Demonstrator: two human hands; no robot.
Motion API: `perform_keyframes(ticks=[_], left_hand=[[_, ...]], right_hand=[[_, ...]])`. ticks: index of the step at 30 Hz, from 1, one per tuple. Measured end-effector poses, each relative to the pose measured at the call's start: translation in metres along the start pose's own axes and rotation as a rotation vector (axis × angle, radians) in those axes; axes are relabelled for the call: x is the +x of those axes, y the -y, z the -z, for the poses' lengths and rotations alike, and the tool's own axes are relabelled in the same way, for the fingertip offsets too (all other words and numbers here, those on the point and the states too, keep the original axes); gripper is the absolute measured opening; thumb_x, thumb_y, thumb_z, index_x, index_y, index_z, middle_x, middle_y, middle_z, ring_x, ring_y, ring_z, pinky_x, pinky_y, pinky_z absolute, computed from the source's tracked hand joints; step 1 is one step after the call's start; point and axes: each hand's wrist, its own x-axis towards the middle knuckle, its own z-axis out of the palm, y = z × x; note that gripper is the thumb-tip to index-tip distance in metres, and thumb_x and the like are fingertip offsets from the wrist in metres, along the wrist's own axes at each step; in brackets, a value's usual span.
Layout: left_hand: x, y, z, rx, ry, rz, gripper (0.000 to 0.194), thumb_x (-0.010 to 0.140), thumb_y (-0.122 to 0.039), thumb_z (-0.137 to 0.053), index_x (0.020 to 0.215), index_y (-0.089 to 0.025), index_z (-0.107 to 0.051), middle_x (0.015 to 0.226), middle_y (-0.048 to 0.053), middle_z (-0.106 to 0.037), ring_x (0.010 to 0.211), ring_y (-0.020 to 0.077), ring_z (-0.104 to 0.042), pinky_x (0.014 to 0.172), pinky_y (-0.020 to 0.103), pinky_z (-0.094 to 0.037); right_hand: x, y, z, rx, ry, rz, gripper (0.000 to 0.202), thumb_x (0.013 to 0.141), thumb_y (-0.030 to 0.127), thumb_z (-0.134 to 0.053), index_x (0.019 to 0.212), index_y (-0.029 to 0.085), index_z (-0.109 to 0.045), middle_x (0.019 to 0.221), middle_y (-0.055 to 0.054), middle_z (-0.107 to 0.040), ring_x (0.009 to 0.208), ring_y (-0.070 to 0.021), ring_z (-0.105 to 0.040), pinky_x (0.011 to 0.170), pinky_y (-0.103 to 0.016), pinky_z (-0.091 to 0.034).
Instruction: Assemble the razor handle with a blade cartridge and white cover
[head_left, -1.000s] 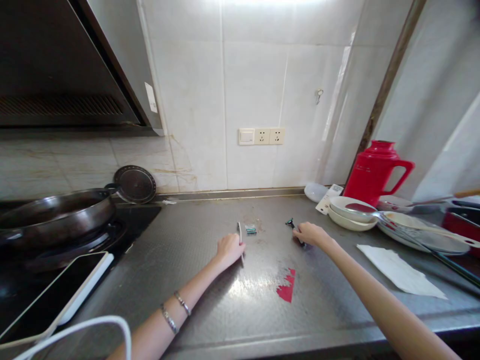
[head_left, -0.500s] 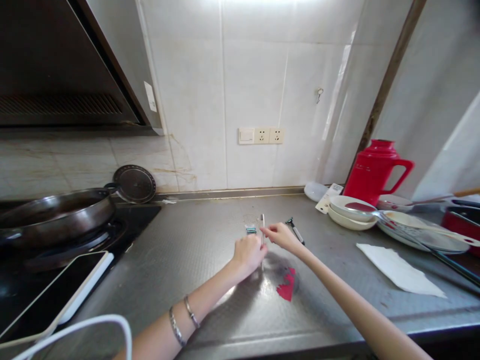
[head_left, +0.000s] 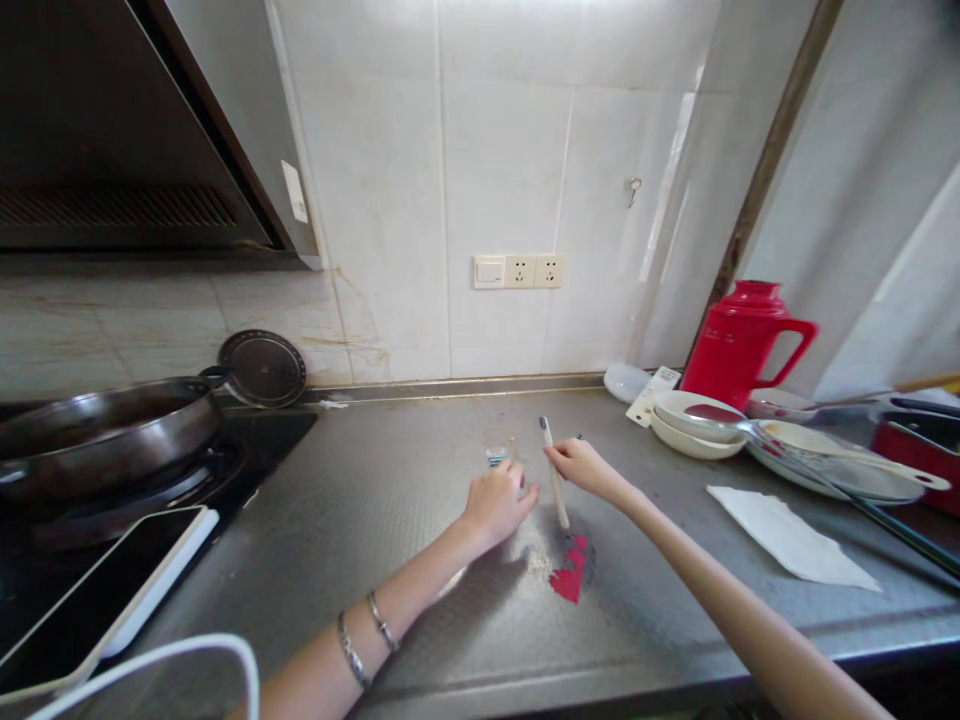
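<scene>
My right hand (head_left: 589, 468) pinches a white toothbrush (head_left: 556, 490) near its upper part, its dark-bristled head up and its handle end down toward the counter. Just left of it, my left hand (head_left: 496, 503) has its fingers apart and holds nothing. A small packet with blue-green stripes (head_left: 496, 457) lies right behind my left hand, partly covered. Below the toothbrush handle, a torn red piece (head_left: 570, 578) sits on the metal counter (head_left: 390, 500). A dark object behind my right hand is mostly hidden.
On the left are a pan (head_left: 112, 430) on the black stove, a round dark lid (head_left: 262, 368) and a phone (head_left: 97, 600) with a white cable. Bowls (head_left: 697, 420), a plate with utensils (head_left: 840, 465), a red thermos (head_left: 739, 345) and white paper (head_left: 791, 538) are on the right.
My left hand has let go of the toothbrush and its fingers have opened. My right hand has moved slightly right with the toothbrush, which now leans, covering most of the dark object.
</scene>
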Motion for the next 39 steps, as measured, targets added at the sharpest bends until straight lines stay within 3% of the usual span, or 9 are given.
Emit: perform_keyframes(ticks=[6,12,24,39], left_hand=[[0.025,0.048,-0.004,-0.027,-0.033,-0.071,0.032,0.081,-0.04,-0.052,0.102,-0.016,-0.054,0.107,0.009,-0.056,0.104,0.0225,-0.05,0.089,0.033,-0.041],[0.039,0.077,-0.018,-0.058,0.049,-0.057,0.051,0.073,-0.037,-0.06,0.117,-0.014,-0.047,0.119,0.013,-0.053,0.111,0.0263,-0.047,0.096,0.038,-0.037],[0.05,0.083,-0.027,-0.054,0.079,-0.039,0.058,0.069,-0.024,-0.055,0.124,-0.011,-0.043,0.125,0.016,-0.053,0.115,0.0278,-0.048,0.098,0.037,-0.036],[0.057,0.095,-0.036,-0.1,0.12,0.01,0.057,0.072,-0.02,-0.054,0.127,-0.016,-0.04,0.12,0.011,-0.058,0.11,0.024,-0.054,0.094,0.035,-0.039]], right_hand=[[0.015,-0.076,0.035,-0.162,0.063,-0.137,0.047,0.092,0.032,-0.028,0.076,0.01,-0.066,0.085,-0.018,-0.068,0.079,-0.0235,-0.065,0.064,-0.026,-0.04],[0.014,-0.126,0.021,-0.292,0.205,-0.24,0.043,0.091,0.028,-0.033,0.091,0.003,-0.068,0.101,-0.025,-0.065,0.096,-0.0301,-0.063,0.077,-0.033,-0.044],[0.025,-0.127,-0.001,-0.373,0.313,-0.26,0.046,0.091,0.034,-0.031,0.103,0.007,-0.066,0.109,-0.023,-0.064,0.1,-0.0305,-0.062,0.077,-0.036,-0.047],[0.022,-0.121,0.003,-0.42,0.324,-0.244,0.047,0.091,0.039,-0.03,0.104,0.01,-0.065,0.111,-0.022,-0.063,0.102,-0.0322,-0.06,0.078,-0.04,-0.046]])
